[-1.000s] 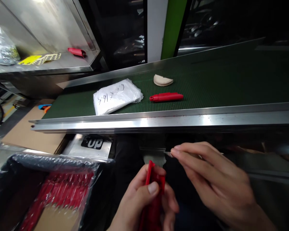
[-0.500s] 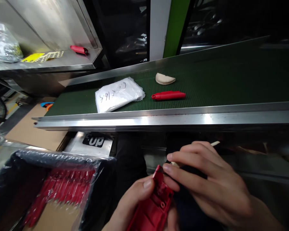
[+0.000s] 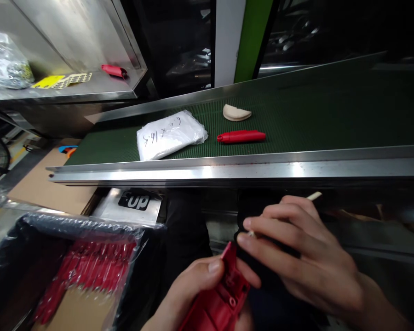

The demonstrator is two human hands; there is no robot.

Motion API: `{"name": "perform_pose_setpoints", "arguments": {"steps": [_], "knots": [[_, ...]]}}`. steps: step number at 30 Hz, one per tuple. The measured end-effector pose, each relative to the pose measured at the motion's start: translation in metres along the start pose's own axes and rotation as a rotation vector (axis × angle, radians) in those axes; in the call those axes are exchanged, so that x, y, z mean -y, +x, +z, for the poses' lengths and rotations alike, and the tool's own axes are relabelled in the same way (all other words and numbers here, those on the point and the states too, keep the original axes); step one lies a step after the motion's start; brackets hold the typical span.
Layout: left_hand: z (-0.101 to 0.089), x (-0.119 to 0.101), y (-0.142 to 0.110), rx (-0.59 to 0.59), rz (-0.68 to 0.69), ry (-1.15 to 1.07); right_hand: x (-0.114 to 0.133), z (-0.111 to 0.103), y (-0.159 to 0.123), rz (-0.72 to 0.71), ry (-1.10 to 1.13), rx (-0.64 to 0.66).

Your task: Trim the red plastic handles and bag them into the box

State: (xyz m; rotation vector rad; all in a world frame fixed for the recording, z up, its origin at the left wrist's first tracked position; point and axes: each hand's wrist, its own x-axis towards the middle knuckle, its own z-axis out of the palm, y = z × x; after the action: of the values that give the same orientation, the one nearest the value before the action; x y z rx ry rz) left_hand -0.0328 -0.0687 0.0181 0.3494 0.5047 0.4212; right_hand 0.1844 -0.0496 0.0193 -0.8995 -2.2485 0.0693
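Note:
My left hand (image 3: 200,285) grips a red plastic casing (image 3: 214,308), its hollow inner side with ribs and a small round post turned up. The casing's narrow tip points away from me, and its lower end runs out of view. Close to that tip, my right hand (image 3: 300,253) is closed on a thin cream-coloured stick (image 3: 314,196). One end of the stick sticks out past the knuckles, and the other shows at the fingertips; the fingers hide its middle. A small gap separates the right fingertips from the casing.
On the green conveyor belt (image 3: 313,115) lie a white plastic packet (image 3: 170,135), a red handle-shaped part (image 3: 241,136) and a cream half-round pad (image 3: 236,113). A metal rail (image 3: 227,171) edges the belt. Bagged red parts (image 3: 100,264) fill a lined bin (image 3: 138,276) at lower left.
My right hand has moved slightly away from the casing's tip, and the stick has tilted up a little. The left hand has shifted slightly with the casing.

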Motion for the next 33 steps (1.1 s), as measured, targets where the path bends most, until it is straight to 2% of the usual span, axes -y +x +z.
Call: {"name": "perform_pose_setpoints", "arguments": {"steps": [4,7,11,14,16,21,25,30,33], "knots": [[-0.006,0.015,-0.001,0.011,0.002,0.116,-0.008,-0.013,0.002,0.139,-0.005,-0.088],[-0.002,0.014,0.0,-0.05,0.023,-0.073,-0.001,-0.017,0.003,0.212,0.059,-0.059],[0.006,-0.004,0.008,-0.294,0.182,-0.316,0.026,-0.011,0.001,0.208,0.136,0.014],[0.007,-0.016,0.015,-0.489,0.384,-0.296,0.044,0.001,-0.004,0.178,0.139,0.053],[0.007,-0.021,0.018,-0.55,0.479,-0.258,0.052,0.009,-0.005,0.154,0.14,0.082],[0.008,-0.025,0.02,-0.559,0.527,-0.239,0.06,0.023,0.0,0.263,0.21,0.101],[0.01,-0.025,0.022,-0.547,0.554,-0.225,0.062,0.024,0.004,0.224,0.148,0.073],[0.011,-0.022,0.023,-0.6,0.579,-0.169,0.06,0.022,0.0,0.204,0.152,0.123],[0.01,-0.022,0.023,-0.588,0.594,-0.17,0.058,0.022,0.0,0.192,0.112,0.127]]}}
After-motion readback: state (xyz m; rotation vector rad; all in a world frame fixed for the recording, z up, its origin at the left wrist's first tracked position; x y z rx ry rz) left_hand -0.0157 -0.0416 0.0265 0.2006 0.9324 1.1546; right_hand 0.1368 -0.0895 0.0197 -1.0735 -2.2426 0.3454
